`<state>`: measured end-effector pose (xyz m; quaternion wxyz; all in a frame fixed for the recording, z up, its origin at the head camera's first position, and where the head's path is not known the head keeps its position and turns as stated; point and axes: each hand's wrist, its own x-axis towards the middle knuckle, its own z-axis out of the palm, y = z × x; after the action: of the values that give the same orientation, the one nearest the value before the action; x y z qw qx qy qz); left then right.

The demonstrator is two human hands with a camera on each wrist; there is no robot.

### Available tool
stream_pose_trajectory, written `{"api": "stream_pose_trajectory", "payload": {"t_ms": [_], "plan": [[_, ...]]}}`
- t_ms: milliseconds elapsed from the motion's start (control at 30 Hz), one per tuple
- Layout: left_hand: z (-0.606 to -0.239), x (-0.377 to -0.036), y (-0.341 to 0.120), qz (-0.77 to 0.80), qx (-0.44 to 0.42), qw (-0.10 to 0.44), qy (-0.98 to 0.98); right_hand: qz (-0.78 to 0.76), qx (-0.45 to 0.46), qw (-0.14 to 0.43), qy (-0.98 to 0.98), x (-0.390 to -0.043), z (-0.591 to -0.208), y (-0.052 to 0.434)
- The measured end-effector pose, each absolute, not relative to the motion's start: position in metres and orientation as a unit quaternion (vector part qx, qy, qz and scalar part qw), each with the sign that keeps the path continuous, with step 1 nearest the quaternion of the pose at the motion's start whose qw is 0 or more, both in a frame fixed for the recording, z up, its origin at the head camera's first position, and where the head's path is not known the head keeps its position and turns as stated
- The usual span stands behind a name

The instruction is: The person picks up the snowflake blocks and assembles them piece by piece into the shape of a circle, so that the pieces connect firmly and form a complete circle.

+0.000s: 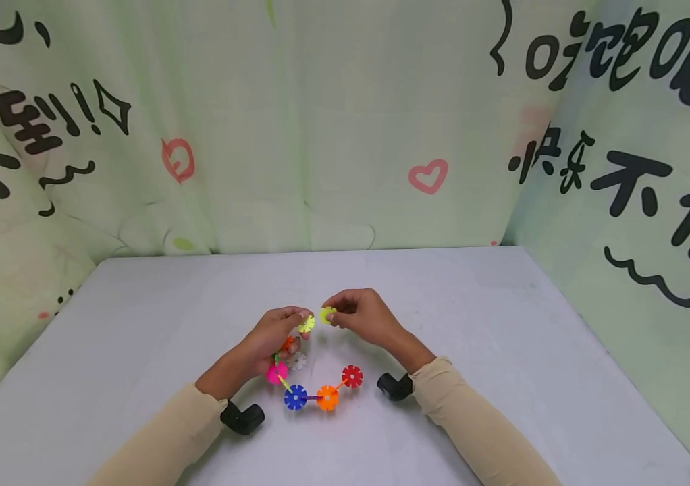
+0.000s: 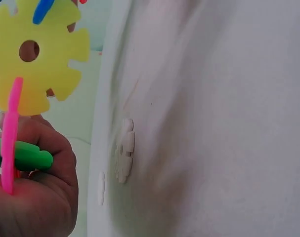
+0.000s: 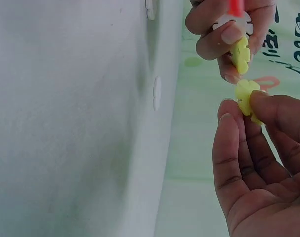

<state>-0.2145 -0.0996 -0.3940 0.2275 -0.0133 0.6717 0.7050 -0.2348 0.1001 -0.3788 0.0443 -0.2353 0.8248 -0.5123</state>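
Note:
A chain of slotted plastic flower discs curves over the white table (image 1: 472,324): red disc (image 1: 352,376), orange disc (image 1: 327,397), blue disc (image 1: 295,397), pink disc (image 1: 276,372), then up into my left hand (image 1: 278,334). That hand grips the chain's upper end, where a yellow disc (image 1: 306,325) (image 2: 38,54) (image 3: 240,53) stands on edge. My right hand (image 1: 357,314) pinches a loose yellow disc (image 1: 327,315) (image 3: 246,96) between thumb and fingertips, a small gap away from the left hand's yellow disc.
A white disc (image 1: 297,361) (image 2: 124,150) lies flat on the table under the left hand. Green printed cloth (image 1: 321,135) walls in the table at the back and both sides. Black wrist cameras (image 1: 395,386) sit on both forearms.

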Motion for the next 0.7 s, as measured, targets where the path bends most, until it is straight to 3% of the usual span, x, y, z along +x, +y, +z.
{"api": "stream_pose_trajectory", "payload": {"t_ms": [267, 700], "plan": [[-0.395, -0.211, -0.099, 0.707, -0.010, 0.234, 0.667, -0.528, -0.250, 0.067, 0.809, -0.214, -0.351, 0.098], [-0.394, -0.210, -0.098, 0.719, -0.016, 0.245, 0.650, -0.573, -0.236, 0.103, 0.778, -0.226, -0.369, 0.096]]}}
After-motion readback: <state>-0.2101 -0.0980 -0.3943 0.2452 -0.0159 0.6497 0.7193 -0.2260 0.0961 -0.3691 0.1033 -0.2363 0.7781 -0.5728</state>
